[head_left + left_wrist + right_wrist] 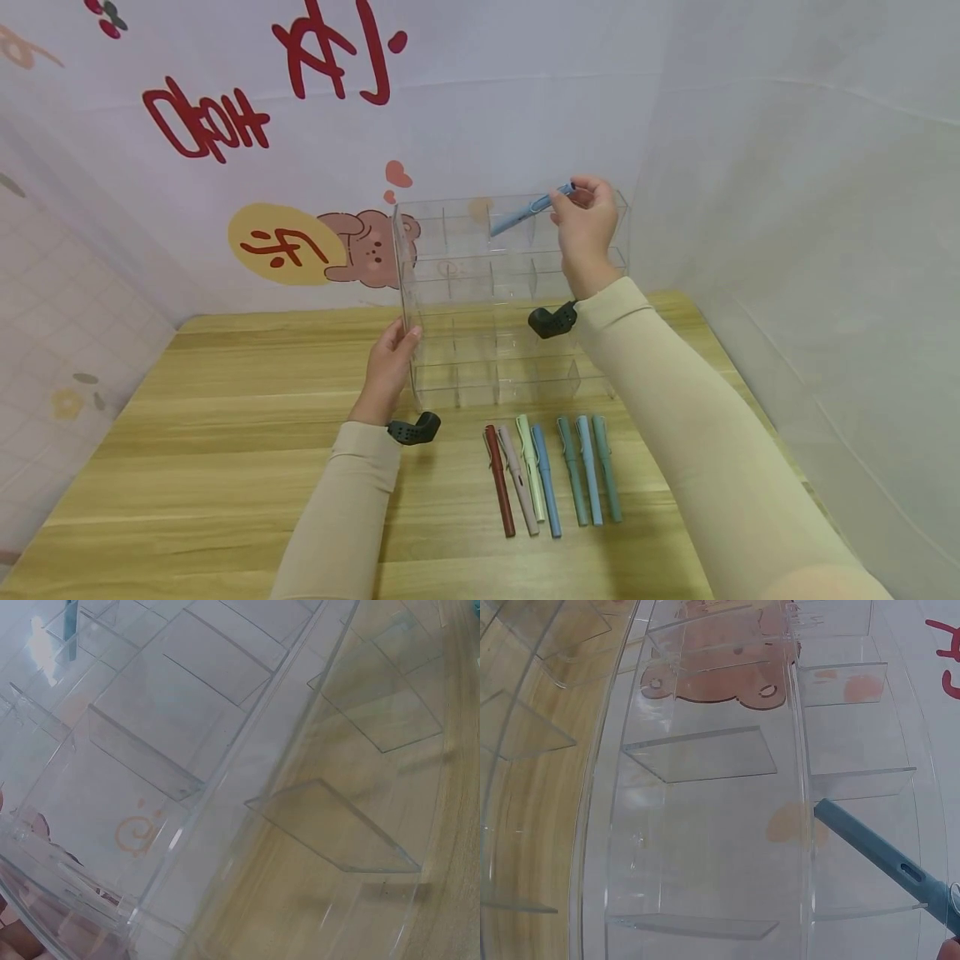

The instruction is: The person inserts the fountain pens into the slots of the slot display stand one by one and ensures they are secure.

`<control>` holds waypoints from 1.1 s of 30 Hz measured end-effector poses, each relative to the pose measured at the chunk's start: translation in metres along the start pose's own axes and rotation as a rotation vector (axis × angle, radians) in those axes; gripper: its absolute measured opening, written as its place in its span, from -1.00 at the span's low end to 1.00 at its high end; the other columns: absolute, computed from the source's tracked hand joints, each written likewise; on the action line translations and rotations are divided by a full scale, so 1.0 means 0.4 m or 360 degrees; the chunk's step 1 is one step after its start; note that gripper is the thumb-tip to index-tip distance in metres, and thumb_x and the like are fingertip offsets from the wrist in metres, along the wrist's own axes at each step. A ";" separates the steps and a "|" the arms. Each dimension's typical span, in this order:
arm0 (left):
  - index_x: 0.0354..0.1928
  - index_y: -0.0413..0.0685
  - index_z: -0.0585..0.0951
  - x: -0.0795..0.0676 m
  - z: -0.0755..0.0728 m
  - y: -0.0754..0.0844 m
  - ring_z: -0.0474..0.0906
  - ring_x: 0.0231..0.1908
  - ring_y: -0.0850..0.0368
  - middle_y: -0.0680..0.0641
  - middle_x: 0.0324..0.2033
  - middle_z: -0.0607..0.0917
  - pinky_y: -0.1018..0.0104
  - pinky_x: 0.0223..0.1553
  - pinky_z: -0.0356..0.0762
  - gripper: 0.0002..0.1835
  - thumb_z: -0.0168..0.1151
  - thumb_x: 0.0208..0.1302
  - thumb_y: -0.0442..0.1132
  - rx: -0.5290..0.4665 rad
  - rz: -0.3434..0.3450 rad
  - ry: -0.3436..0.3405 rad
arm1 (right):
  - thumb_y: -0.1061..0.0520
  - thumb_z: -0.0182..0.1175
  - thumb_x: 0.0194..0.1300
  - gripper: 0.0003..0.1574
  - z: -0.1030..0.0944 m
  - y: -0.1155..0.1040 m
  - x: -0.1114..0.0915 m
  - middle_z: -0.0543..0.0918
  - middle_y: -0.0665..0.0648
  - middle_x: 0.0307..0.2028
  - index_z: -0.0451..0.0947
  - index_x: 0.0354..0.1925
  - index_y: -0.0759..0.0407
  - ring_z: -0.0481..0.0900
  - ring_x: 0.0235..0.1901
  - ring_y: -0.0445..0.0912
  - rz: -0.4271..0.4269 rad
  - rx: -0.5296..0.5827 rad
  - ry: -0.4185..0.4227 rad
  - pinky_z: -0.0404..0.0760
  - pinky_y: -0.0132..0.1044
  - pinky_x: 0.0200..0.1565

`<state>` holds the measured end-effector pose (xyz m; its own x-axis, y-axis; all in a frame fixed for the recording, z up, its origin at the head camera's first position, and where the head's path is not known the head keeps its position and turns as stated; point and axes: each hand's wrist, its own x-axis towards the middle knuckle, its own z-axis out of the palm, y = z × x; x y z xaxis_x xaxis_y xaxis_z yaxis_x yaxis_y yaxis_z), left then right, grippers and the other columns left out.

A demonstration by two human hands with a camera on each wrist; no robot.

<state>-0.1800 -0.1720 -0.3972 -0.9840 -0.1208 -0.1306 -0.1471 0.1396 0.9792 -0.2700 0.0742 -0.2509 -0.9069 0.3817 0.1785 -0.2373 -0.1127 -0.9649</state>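
A clear acrylic compartment rack (405, 287) stands upright on the table, with thin dividers across its rows. My left hand (390, 367) holds the rack's left side, the thumb in front. At the top row, my right hand (588, 225) pinches a light blue pen (525, 213) near its clip end. This pen slants down to the left, its free end in front of the top compartments. In the right wrist view the barrel of the pen (877, 851) crosses a compartment beside a divider. Only a bit of the left hand (22, 941) shows through the plastic in the left wrist view.
Several capped pens lie in a row on the wooden table (247, 433) before the rack, among them a dark red pen (500, 483), a pale green pen (530, 467) and a blue pen (546, 483). A printed white curtain (525, 108) hangs close behind the rack.
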 end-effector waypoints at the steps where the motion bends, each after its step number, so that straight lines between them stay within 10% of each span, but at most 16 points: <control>1: 0.44 0.12 0.24 0.000 0.000 0.000 0.21 0.35 -0.04 -0.05 0.34 0.35 -0.10 0.33 0.17 -0.40 -0.02 0.45 0.12 -0.0004 0.0001 -0.0001 | 0.29 0.25 0.27 -0.57 -0.001 0.001 0.000 0.44 0.06 -0.19 0.40 0.09 0.27 0.48 -0.18 -0.15 -0.0004 -0.0002 -0.0004 0.59 -0.27 -0.05; 15: 0.46 0.11 0.22 0.005 0.005 -0.001 0.22 0.34 -0.06 -0.07 0.35 0.34 -0.10 0.32 0.18 -0.35 0.00 0.42 0.16 0.0028 -0.0001 -0.0001 | 0.23 0.27 0.24 -0.41 -0.068 -0.001 -0.005 0.47 0.18 0.07 0.37 0.22 0.15 0.52 0.02 -0.08 -0.0040 -0.0020 -0.0106 0.56 -0.26 0.03; 33: 0.47 0.13 0.20 0.009 0.005 0.000 0.19 0.36 -0.04 -0.04 0.38 0.31 -0.10 0.33 0.16 -0.37 -0.02 0.44 0.13 0.0037 -0.0023 -0.0004 | 0.28 0.24 0.26 -0.67 -0.336 0.064 -0.077 0.51 -0.02 -0.15 0.42 -0.06 0.04 0.52 -0.18 -0.24 -0.0016 -0.0262 -0.0126 0.55 -0.57 -0.25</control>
<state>-0.1839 -0.1707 -0.3981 -0.9820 -0.1208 -0.1453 -0.1638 0.1609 0.9733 -0.2016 0.1827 -0.3071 -0.9310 0.3076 0.1965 -0.1921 0.0449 -0.9803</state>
